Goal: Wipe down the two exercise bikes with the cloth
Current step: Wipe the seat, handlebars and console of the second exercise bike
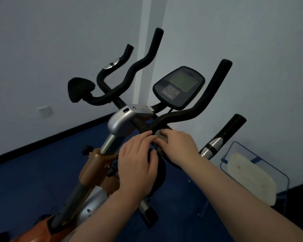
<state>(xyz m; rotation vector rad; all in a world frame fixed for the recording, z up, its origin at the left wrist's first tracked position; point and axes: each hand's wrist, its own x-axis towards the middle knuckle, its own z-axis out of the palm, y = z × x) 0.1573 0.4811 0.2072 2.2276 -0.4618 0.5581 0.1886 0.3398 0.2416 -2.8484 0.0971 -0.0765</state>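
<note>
Both hands are in close on the black foam-covered handlebar (pixel 191 112) of the orange-framed exercise bike (pixel 94 165), right where the bar bends below the silver stem housing (pixel 121 119). The right hand (pixel 178 145) grips a small grey crumpled cloth (pixel 162 138) against the bar, fingers curled over it. The left hand (pixel 136 159) lies just beside it, fingers fairly straight and laid over the dark bar, fingertips touching the edge of the cloth; whether it grips the bar underneath, I cannot tell. Above the hands sits the dark oval console with its pale green screen (pixel 179 87), tilted toward us. Further back to the left there's a second set of black curved handlebars (pixel 138 67) with a black pad (pixel 80 89) beside it. Off to the right, a black-and-chrome grip (pixel 219 138) points up, and near it a clear plastic container (pixel 257 173) holds a cream-coloured pad. Blue floor (pixel 24 180) below, pale wall (pixel 59 32) behind.
</note>
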